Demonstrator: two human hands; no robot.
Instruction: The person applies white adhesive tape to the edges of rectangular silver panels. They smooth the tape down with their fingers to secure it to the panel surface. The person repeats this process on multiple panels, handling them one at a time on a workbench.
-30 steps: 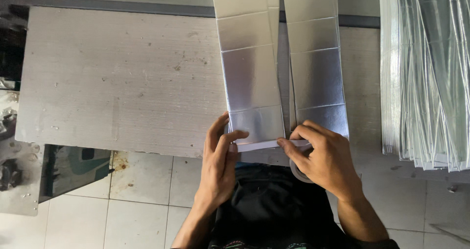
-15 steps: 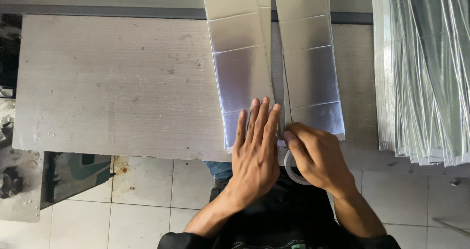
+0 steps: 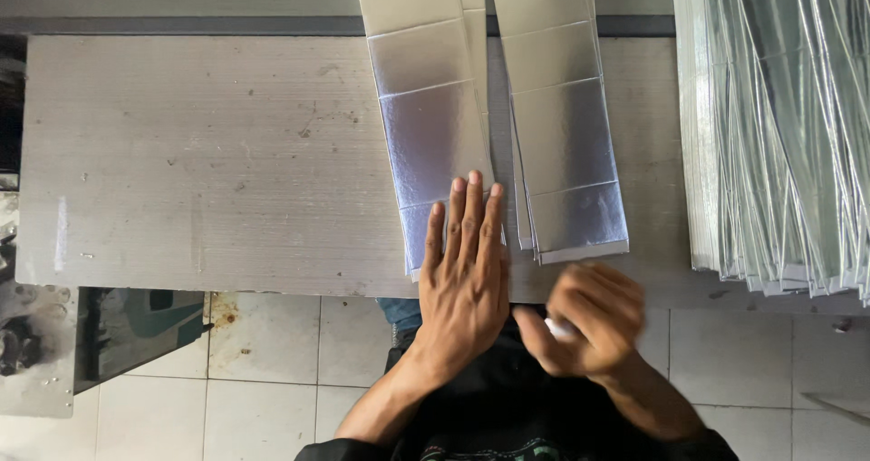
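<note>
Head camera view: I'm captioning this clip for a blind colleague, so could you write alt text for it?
A person's left hand presses flat on the near end of a silvery foil strip on a grey worktable. The blurred right hand hovers off the table edge, pinching something small and white. A second foil strip lies alongside, with a stack of foil sheets at right.

Two stacks of flat, silvery foil pouches lie side by side on the grey bench (image 3: 199, 153): the left pouch stack (image 3: 430, 126), long and rectangular, and the right pouch stack (image 3: 562, 126) just beside it. A larger fanned heap of foil pouches (image 3: 779, 126) fills the bench's right end.
</note>
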